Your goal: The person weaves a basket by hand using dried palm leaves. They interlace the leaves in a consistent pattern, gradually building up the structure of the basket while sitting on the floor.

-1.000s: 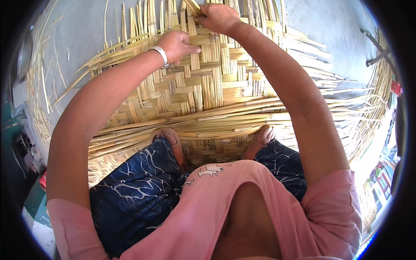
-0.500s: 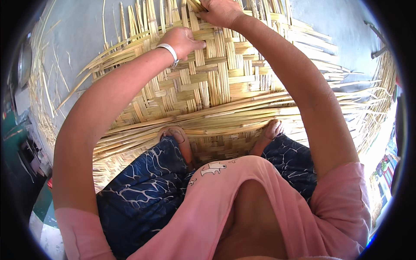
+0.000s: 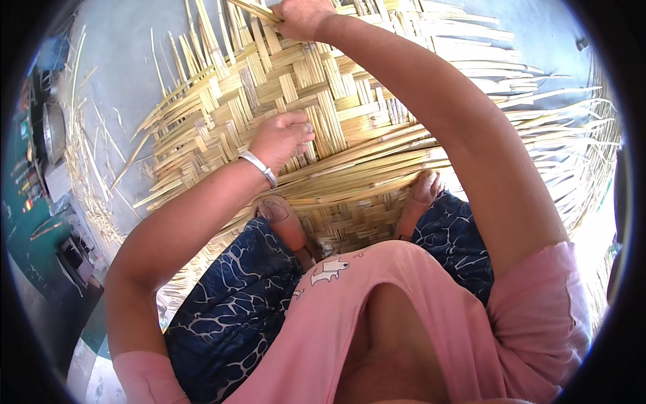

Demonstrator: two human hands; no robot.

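Note:
A mat of flat, straw-coloured split strips lies in a wide checkered weave before me. My right hand is at its far edge, closed around a few strips that stick out to the left. Nearer to me, my left hand, with a pale band on its wrist, hovers over or rests on the weave with its fingers curled in. Whether a strip is between those fingers, I cannot tell. Just below it, a bundle of long loose strips runs across the mat.
My bare feet are on the woven part closest to me. Unwoven strip ends fan out at the right and far sides. Grey floor with scattered straw lies at left, beside a round metal vessel.
My left hand has drawn back toward me, from the far part of the weave to near the loose bundle. The right hand keeps hold of strips at the far edge. The view has shifted.

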